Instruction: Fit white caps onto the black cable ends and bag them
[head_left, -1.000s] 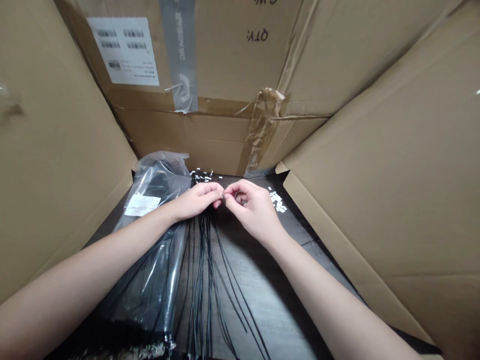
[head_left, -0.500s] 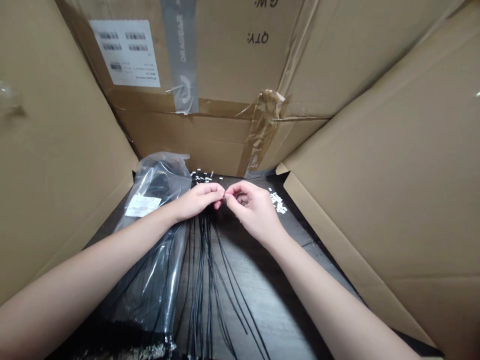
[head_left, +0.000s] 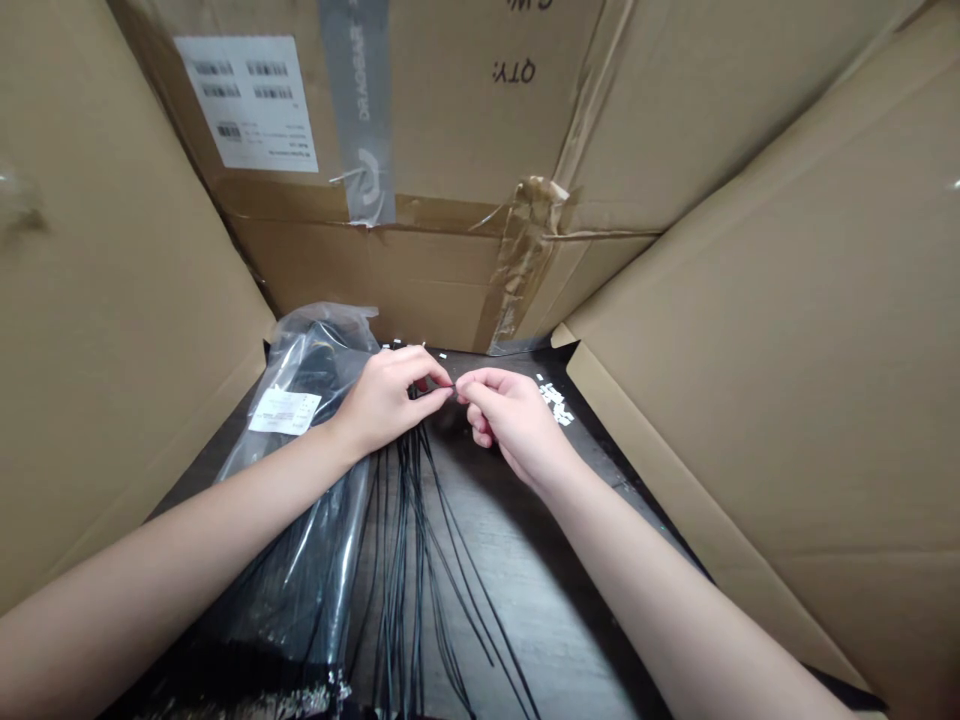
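My left hand (head_left: 390, 398) is closed in a pinch, thumb against forefinger, on a thin black wire of which only a short dark bit shows at the fingertips. Directly facing it, my right hand (head_left: 510, 415) pinches too, its fingertips meeting the left ones; what it holds is too small and covered to make out. Below the left hand a loose bundle of black wires (head_left: 409, 530) runs along the dark table toward me. Small white connector pieces (head_left: 555, 405) lie in a pile just beyond my right hand.
A clear plastic bag (head_left: 322, 520) of black wires with a white label lies under my left forearm. More white bits (head_left: 397, 344) are scattered behind the left hand. Cardboard walls (head_left: 450, 285) enclose the dark table (head_left: 517, 560) at the back and both sides.
My left hand has turned and lifted its knuckles, now covering most of the white bits behind it. The right hand has rotated, its fingers curling more, and both fingertips have shifted slightly right.
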